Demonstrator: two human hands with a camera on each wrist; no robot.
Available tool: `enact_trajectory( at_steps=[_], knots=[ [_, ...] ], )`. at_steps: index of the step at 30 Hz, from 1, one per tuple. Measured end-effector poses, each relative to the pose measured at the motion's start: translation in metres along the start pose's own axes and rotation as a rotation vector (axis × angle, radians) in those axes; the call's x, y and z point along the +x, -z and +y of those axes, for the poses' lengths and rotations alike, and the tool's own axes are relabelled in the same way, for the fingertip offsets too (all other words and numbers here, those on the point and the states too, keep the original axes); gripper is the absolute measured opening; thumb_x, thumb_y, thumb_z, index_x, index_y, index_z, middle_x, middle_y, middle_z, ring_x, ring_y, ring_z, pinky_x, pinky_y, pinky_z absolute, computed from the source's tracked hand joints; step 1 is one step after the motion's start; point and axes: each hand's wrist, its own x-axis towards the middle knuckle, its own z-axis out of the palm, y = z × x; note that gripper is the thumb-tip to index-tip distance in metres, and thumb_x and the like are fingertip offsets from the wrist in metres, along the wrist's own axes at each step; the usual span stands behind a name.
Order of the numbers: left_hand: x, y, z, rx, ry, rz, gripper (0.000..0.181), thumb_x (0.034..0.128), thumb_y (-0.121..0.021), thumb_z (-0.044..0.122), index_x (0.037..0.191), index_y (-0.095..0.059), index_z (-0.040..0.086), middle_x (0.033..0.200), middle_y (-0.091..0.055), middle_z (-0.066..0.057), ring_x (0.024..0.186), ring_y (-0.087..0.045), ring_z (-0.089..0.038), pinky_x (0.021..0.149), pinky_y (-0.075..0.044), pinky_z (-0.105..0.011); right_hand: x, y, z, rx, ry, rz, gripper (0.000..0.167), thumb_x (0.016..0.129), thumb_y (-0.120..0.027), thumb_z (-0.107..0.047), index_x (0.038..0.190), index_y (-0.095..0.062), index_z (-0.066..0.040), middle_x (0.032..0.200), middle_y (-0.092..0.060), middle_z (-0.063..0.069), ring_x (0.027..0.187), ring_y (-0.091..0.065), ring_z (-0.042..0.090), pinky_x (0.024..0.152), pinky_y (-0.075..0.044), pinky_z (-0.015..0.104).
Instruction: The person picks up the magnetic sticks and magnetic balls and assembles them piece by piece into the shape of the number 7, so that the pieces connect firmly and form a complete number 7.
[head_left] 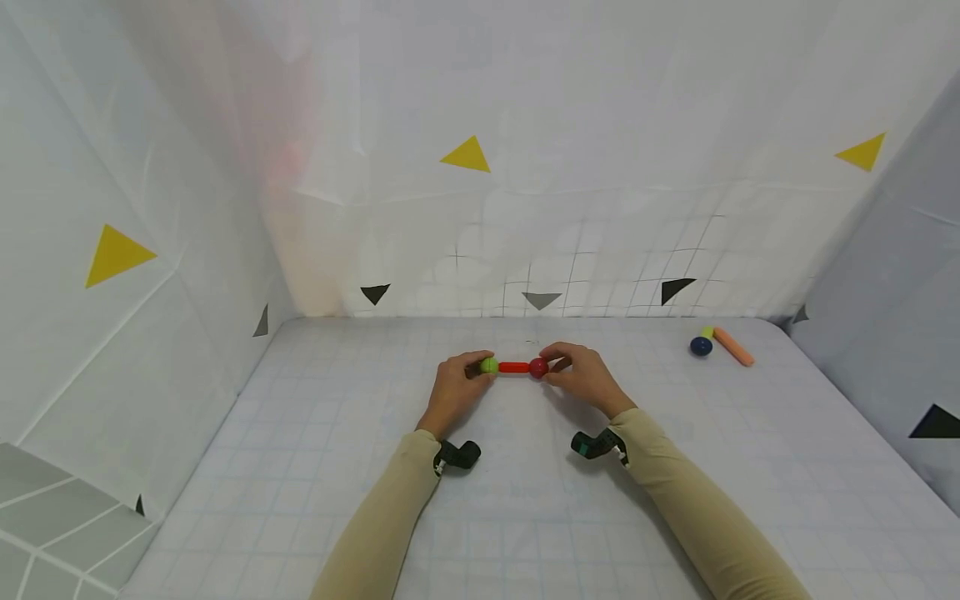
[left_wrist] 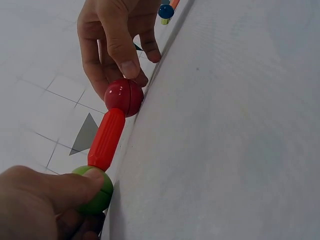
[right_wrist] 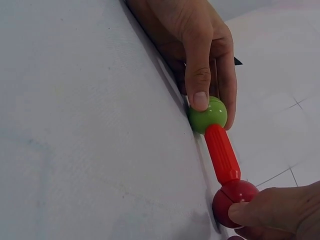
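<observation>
A ridged red rod (head_left: 513, 367) joins a green ball (right_wrist: 209, 115) at its left end to a dark red ball (left_wrist: 124, 97) at its right end. My left hand (head_left: 454, 388) pinches the green ball between thumb and fingers. On the other side, my right hand (head_left: 587, 379) grips the dark red ball the same way. The three joined pieces lie in a straight line, at or just above the white tabletop; I cannot tell if they touch it. Part of each ball is hidden by the fingers.
At the back right of the table (head_left: 517, 517) lie a dark blue ball (head_left: 701, 346), a yellow-green piece (head_left: 707, 332) and an orange rod (head_left: 733, 347), close together. White sheeting (head_left: 600, 100) with yellow and black triangles rises behind the table and at both sides.
</observation>
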Motion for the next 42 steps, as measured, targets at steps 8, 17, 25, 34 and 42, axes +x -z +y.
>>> enact_trajectory(
  at_steps=[8, 17, 25, 34, 42],
  knots=[
    [-0.001, -0.001, 0.000, 0.011, 0.016, 0.002, 0.039, 0.0948, -0.077, 0.011, 0.134, -0.072, 0.011, 0.121, -0.071, -0.001, 0.106, -0.063, -0.018, 0.097, -0.052, -0.039, -0.003, 0.005, 0.002, -0.002, -0.001, 0.005, 0.035, 0.092, -0.076, -0.007, 0.127, -0.069, -0.003, 0.122, -0.070, 0.013, 0.106, -0.067, 0.031, 0.084, -0.055, 0.047],
    [-0.002, -0.002, 0.000, 0.012, 0.021, 0.001, 0.038, 0.0948, -0.077, 0.011, 0.133, -0.072, 0.013, 0.118, -0.071, -0.001, 0.103, -0.062, -0.017, 0.095, -0.052, -0.038, -0.007, 0.015, 0.003, -0.025, -0.001, 0.003, 0.036, 0.094, -0.075, -0.008, 0.129, -0.067, -0.001, 0.125, -0.069, 0.014, 0.108, -0.066, 0.033, 0.089, -0.055, 0.051],
    [-0.001, -0.001, 0.001, 0.010, 0.028, -0.003, 0.039, 0.0949, -0.077, 0.011, 0.134, -0.072, 0.013, 0.118, -0.071, 0.000, 0.104, -0.062, -0.017, 0.095, -0.052, -0.037, -0.010, 0.025, 0.006, -0.036, 0.022, 0.017, 0.037, 0.094, -0.075, -0.008, 0.129, -0.067, 0.000, 0.126, -0.069, 0.017, 0.107, -0.067, 0.034, 0.089, -0.054, 0.053],
    [-0.001, 0.000, 0.001, -0.001, 0.031, -0.008, 0.040, 0.0956, -0.076, 0.011, 0.135, -0.071, 0.012, 0.119, -0.070, -0.001, 0.105, -0.061, -0.018, 0.096, -0.052, -0.038, -0.011, 0.037, 0.014, -0.072, 0.006, 0.051, 0.036, 0.094, -0.076, -0.007, 0.129, -0.068, -0.001, 0.124, -0.069, 0.019, 0.107, -0.067, 0.033, 0.088, -0.054, 0.053],
    [-0.002, -0.001, 0.001, 0.003, 0.036, -0.006, 0.040, 0.0961, -0.076, 0.012, 0.135, -0.071, 0.012, 0.120, -0.069, 0.000, 0.105, -0.061, -0.018, 0.097, -0.052, -0.039, -0.015, 0.052, 0.020, -0.093, 0.026, 0.077, 0.035, 0.095, -0.075, -0.006, 0.128, -0.068, 0.000, 0.125, -0.069, 0.020, 0.108, -0.067, 0.035, 0.092, -0.051, 0.057]
  ],
)
